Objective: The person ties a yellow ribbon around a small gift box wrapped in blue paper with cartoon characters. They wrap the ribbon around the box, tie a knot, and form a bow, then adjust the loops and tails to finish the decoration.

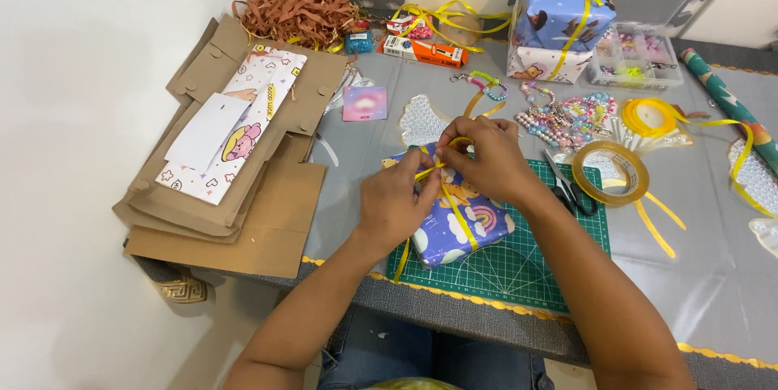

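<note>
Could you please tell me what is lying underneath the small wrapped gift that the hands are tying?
The small wrapped gift rests on a green cutting mat, with yellow ribbon running over it. Both hands, left and right, cover its far end, so what lies there is hidden.

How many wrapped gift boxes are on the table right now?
3: one wrapped box on the green mat under both hands, and two stacked at the back, a blue box on a white box. Others may be hidden.

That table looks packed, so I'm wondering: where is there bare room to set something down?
Bare grey table lies right of the green cutting mat, below the tape roll. A smaller patch sits between the flattened cardboard and the wrapped parcel. The back edge, around the beads, is crowded.
</note>
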